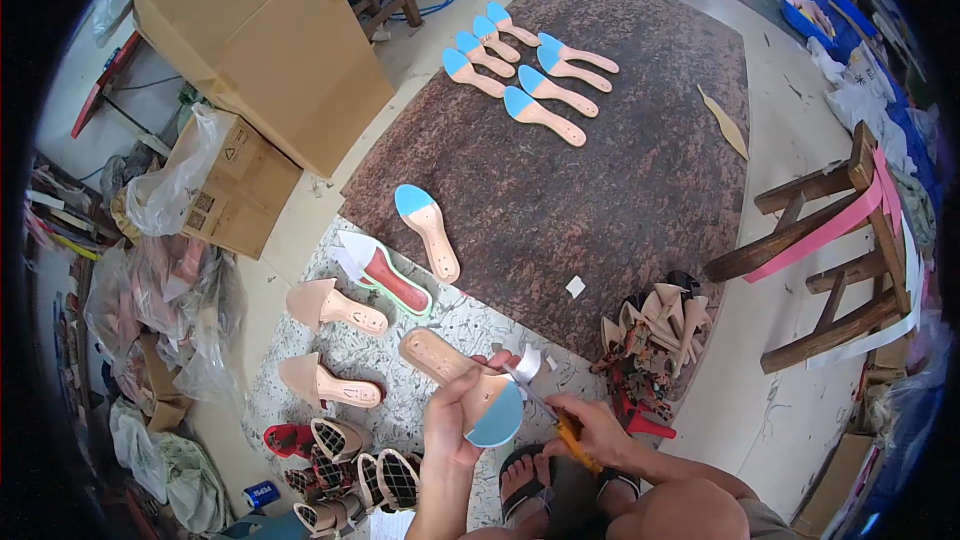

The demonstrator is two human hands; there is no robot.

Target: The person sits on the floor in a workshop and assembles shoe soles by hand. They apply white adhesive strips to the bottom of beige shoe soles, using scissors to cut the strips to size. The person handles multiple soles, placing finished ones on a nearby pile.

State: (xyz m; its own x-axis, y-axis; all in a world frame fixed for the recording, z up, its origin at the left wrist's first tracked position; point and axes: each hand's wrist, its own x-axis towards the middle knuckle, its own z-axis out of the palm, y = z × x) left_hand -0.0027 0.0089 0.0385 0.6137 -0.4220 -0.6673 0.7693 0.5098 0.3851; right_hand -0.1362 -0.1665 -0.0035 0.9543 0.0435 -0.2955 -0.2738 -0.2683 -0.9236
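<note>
My left hand grips a beige insole with a blue toe end, tilted above the floor near my feet. My right hand is closed round the orange handle of a pair of scissors. Their metal blade reaches toward the insole's edge by my left fingertips. Just past those fingertips shows a small curled white piece. A similar blue-toed insole lies farther off on the dark mat. Beside it are a white-and-green shoe piece and two beige slippers.
Several blue-toed insoles lie in groups on the dark mat. At right stands a wooden stool with pink strips. Cardboard boxes stand at left. Patterned shoe parts and a blue can sit lower left; beige scraps are piled right.
</note>
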